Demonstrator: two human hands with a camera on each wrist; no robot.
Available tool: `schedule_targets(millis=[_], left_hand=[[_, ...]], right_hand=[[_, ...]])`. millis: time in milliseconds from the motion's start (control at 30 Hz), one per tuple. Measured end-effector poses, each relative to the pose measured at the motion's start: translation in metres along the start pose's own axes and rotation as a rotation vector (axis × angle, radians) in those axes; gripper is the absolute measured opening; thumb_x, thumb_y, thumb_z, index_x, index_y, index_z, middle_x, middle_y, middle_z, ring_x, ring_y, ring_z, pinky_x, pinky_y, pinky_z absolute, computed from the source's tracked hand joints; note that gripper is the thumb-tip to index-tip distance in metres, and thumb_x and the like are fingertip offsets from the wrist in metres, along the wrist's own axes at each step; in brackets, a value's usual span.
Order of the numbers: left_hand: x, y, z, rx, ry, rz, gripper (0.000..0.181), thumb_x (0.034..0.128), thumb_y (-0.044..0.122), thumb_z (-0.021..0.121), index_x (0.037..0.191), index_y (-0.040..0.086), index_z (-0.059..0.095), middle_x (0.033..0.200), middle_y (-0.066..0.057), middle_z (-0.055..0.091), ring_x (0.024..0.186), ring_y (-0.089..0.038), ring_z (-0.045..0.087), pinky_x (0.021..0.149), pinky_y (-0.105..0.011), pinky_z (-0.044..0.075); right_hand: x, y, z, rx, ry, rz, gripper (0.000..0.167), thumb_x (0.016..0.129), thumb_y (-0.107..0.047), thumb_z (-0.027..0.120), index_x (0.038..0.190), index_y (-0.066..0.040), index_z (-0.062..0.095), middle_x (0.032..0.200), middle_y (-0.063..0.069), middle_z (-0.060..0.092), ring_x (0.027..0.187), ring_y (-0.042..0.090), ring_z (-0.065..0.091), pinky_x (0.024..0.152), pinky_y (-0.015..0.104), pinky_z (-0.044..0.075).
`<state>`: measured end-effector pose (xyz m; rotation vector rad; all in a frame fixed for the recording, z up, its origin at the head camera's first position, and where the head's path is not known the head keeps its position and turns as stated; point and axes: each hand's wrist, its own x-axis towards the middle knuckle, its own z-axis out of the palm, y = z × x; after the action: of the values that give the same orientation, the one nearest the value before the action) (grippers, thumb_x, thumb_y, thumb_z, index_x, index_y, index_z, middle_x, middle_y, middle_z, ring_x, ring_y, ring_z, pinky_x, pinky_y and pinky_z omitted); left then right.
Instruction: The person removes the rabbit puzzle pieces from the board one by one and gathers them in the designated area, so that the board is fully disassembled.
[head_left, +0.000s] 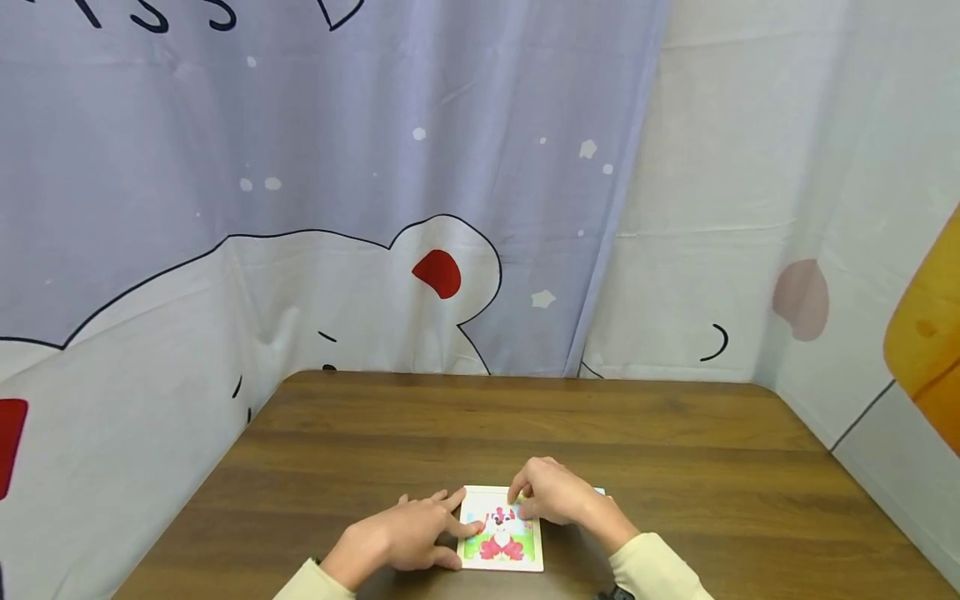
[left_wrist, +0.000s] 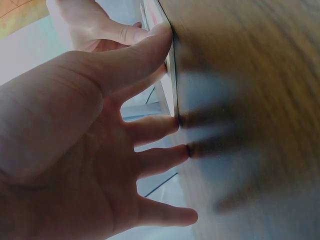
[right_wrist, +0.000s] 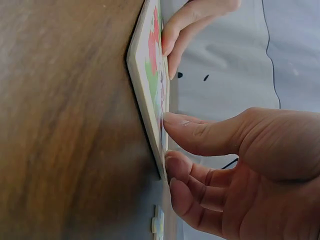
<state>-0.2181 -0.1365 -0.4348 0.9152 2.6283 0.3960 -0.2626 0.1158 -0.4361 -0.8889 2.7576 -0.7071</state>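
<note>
A square board (head_left: 501,564) with a pale rim and a picture of a pink and white animal on green lies flat on the table. My left hand (head_left: 408,533) is at its left side, fingers spread, one fingertip on the picture and the thumb at the near left corner. In the left wrist view the left hand (left_wrist: 100,130) has its fingers nearly straight. Over the board's upper right part, my right hand (head_left: 558,493) bends its fingers, thumb and fingertips touching the face. Whether a loose piece lies under the right hand's fingertips (right_wrist: 172,162), I cannot tell.
Another flat, light-coloured item (right_wrist: 158,222) lies on the table to the right of the board, mostly hidden behind my right hand in the head view. The brown wooden table (head_left: 525,417) ends at a printed curtain (head_left: 337,167) at the back and sides.
</note>
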Motion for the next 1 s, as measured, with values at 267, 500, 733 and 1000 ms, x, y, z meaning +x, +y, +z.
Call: schedule_targets(millis=[267,500,733,1000], left_hand=[[-0.0013,0.0004,0.0007,-0.003,0.004,-0.008,0.051,0.0905,0.040,0.072,0.140,0.039,0.059,0.159,-0.012,0.034,0.141,-0.042,0.037,0.095,-0.077,0.032],[-0.0010,-0.0002,0.0006,-0.012,-0.005,-0.012,0.052,0.0907,0.041,0.072,0.140,0.039,0.058,0.160,-0.012,0.033,0.141,-0.042,0.036,0.096,-0.078,0.031],[-0.0008,-0.0007,0.0015,-0.014,0.002,-0.003,0.052,0.0904,0.041,0.072,0.140,0.038,0.059,0.159,-0.014,0.034,0.141,-0.043,0.037,0.095,-0.078,0.032],[-0.0003,-0.0010,0.0022,0.003,0.013,0.004,0.052,0.0900,0.041,0.072,0.140,0.037,0.059,0.159,-0.014,0.035,0.140,-0.043,0.037,0.093,-0.079,0.033]], right_hand=[[-0.0003,0.0006,0.0020,-0.019,0.014,-0.033,0.014,0.078,-0.005,0.083,0.083,-0.016,0.077,0.084,-0.004,0.067,0.085,0.015,0.061,0.073,0.031,0.050],[-0.0023,-0.0013,0.0034,-0.025,0.020,-0.043,0.015,0.079,-0.004,0.082,0.081,-0.016,0.072,0.086,-0.002,0.058,0.083,0.012,0.053,0.073,0.030,0.047],[-0.0032,-0.0033,0.0038,-0.011,0.044,-0.051,0.019,0.077,-0.001,0.082,0.079,-0.016,0.070,0.086,-0.004,0.052,0.082,0.012,0.049,0.071,0.029,0.044],[0.0007,-0.0011,0.0052,0.020,0.061,-0.045,0.021,0.072,0.000,0.084,0.081,-0.016,0.074,0.088,-0.003,0.062,0.088,0.017,0.059,0.074,0.033,0.050]])
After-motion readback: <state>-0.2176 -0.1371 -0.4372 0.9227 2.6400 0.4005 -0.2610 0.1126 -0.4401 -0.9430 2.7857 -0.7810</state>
